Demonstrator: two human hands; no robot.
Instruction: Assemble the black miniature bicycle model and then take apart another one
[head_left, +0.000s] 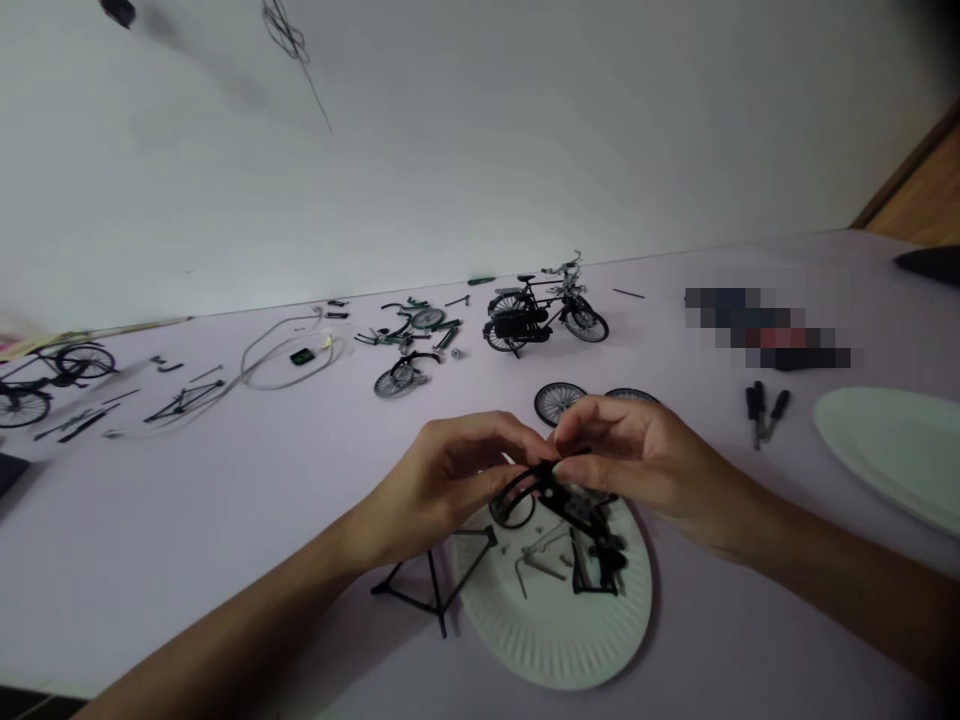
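Observation:
My left hand (pixel 454 475) and my right hand (pixel 626 455) meet above a white paper plate (pixel 555 625). Both pinch a small curved black part (pixel 536 478), a model bicycle piece, with fingers closed round it. Under them on the plate lie several small black and metal parts (pixel 592 555). A black model bicycle frame (pixel 439 575) rests on the table against the plate's left rim. Two loose spoked wheels (pixel 559 400) lie just beyond my hands.
An assembled black model bicycle (pixel 540 310) stands further back, with green bicycle parts (pixel 409 335) and a white cable (pixel 289 355) to its left. Small screwdrivers (pixel 763 408) and another white plate (pixel 892 450) are at right. Another model bicycle (pixel 45 380) sits far left.

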